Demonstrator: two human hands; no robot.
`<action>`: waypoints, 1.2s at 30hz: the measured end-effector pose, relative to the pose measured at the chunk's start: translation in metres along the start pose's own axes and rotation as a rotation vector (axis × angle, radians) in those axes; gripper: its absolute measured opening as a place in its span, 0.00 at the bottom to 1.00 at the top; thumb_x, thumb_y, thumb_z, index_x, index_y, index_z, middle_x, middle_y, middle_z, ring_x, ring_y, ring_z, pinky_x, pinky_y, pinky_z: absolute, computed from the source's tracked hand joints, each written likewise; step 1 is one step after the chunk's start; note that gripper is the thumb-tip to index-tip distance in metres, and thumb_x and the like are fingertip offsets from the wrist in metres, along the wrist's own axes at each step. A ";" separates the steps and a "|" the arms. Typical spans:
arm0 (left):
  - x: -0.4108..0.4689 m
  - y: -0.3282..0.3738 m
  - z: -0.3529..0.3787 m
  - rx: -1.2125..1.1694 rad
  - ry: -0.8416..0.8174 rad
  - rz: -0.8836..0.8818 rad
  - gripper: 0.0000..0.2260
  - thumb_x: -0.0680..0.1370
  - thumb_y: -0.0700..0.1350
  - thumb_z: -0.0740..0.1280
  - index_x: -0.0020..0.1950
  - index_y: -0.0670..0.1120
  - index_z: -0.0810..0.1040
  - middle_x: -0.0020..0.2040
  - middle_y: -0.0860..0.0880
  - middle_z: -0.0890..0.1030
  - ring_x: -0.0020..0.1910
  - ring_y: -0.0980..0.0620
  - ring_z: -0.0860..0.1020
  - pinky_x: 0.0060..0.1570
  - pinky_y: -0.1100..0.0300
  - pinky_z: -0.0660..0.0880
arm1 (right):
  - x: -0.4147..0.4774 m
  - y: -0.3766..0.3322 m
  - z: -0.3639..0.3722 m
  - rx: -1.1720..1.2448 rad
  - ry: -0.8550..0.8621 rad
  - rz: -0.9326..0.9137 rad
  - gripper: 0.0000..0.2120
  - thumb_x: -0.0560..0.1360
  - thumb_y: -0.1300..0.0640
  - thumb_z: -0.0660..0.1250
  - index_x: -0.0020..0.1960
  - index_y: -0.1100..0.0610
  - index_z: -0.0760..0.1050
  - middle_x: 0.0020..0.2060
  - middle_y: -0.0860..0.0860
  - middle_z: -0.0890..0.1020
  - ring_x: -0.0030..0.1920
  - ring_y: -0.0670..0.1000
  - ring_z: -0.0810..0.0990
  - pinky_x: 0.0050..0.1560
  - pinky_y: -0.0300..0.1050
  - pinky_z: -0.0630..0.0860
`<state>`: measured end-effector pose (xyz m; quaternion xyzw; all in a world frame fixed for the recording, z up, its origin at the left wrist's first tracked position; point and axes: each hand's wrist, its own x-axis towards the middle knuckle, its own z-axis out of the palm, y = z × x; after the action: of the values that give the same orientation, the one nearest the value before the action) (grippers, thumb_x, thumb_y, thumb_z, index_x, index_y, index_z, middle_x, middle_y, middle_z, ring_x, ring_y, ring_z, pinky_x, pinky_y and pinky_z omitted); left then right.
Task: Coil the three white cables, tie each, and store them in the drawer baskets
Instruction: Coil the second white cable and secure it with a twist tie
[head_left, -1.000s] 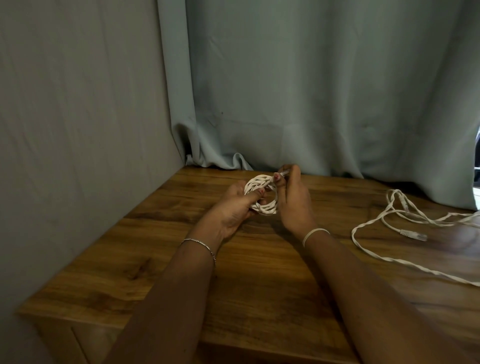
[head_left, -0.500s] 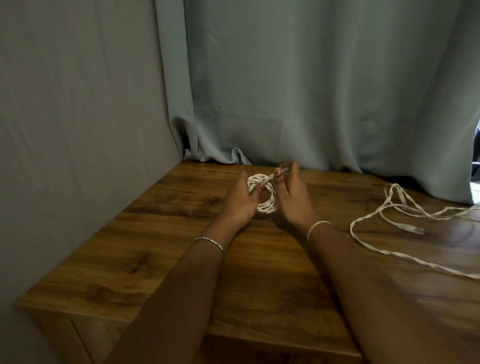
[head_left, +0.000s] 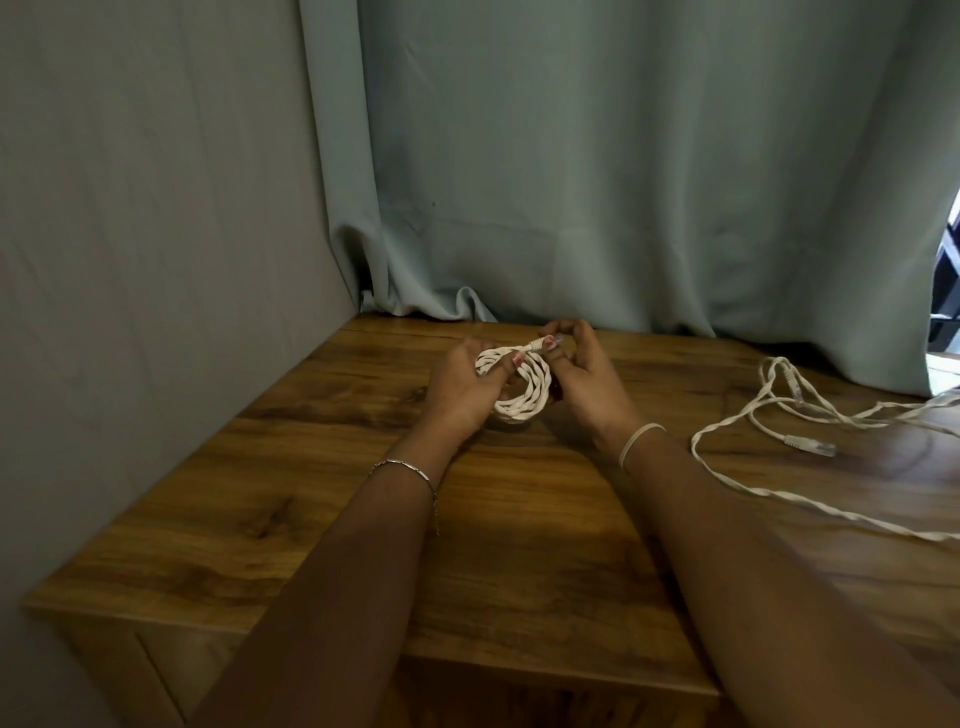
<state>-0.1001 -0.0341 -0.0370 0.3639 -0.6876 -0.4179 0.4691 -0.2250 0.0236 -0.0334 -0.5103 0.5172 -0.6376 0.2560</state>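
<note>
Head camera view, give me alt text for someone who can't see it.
A person holds a coiled white cable over a wooden table: the left hand grips the coil, the right hand pinches its plug end. To the right, loose white cable lies on the table; a grey-green curtain hangs behind.

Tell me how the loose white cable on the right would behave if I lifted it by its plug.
Probably floppy: the loose white cable sprawls in slack, wavy loops on the wooden table, so it would likely dangle and trail. It looks thin, so probably light. Its strands overlap near the plug, so it may snag.
</note>
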 end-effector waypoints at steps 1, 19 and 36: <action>-0.001 0.001 0.000 -0.035 -0.014 -0.012 0.14 0.76 0.46 0.70 0.59 0.40 0.78 0.48 0.44 0.84 0.40 0.51 0.82 0.38 0.63 0.80 | 0.000 0.000 0.000 0.013 0.014 -0.001 0.06 0.82 0.60 0.59 0.58 0.57 0.69 0.43 0.53 0.81 0.38 0.49 0.82 0.37 0.43 0.79; -0.004 0.002 -0.001 -0.121 0.077 0.041 0.06 0.79 0.48 0.67 0.53 0.50 0.74 0.52 0.46 0.82 0.50 0.48 0.81 0.48 0.53 0.80 | -0.003 -0.003 0.012 -0.289 -0.104 -0.005 0.16 0.76 0.48 0.68 0.60 0.53 0.75 0.57 0.53 0.77 0.55 0.50 0.79 0.53 0.42 0.76; -0.009 0.003 0.002 0.077 0.121 0.243 0.12 0.80 0.50 0.64 0.61 0.48 0.79 0.49 0.55 0.79 0.49 0.59 0.78 0.47 0.67 0.75 | 0.001 0.002 0.017 -0.162 -0.130 0.197 0.11 0.67 0.61 0.70 0.49 0.62 0.80 0.41 0.59 0.85 0.43 0.59 0.85 0.49 0.64 0.80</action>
<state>-0.0999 -0.0246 -0.0374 0.3203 -0.7127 -0.3086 0.5424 -0.2106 0.0153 -0.0360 -0.5161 0.5970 -0.5312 0.3083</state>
